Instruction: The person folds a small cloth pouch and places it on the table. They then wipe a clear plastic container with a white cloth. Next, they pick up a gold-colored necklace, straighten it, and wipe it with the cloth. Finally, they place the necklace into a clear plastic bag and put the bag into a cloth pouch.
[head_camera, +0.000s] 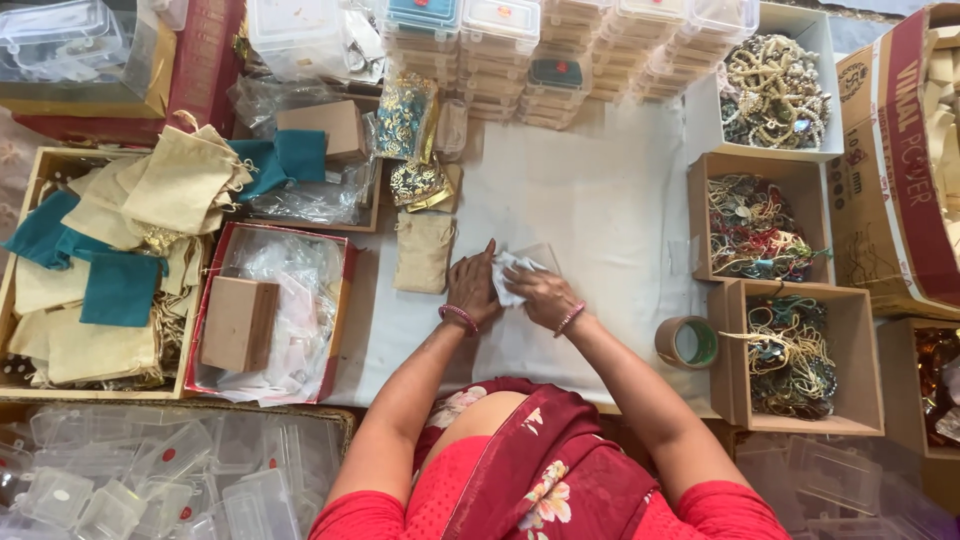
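My left hand (472, 285) and my right hand (538, 293) meet over a white cloth-covered table (600, 200). Both hold a small clear plastic packet (510, 270) with something white inside. Each wrist wears bangles. A beige drawstring pouch (423, 252) lies flat just left of my left hand. What is inside the packet is too small to make out.
Cardboard boxes of beaded jewellery (755, 228) stand at the right, with a tape roll (686, 342) near them. A red tray (270, 312) holds a brown box and plastic bags. Beige and teal pouches (110, 250) fill a box at left. Stacked clear cases (560, 50) line the back.
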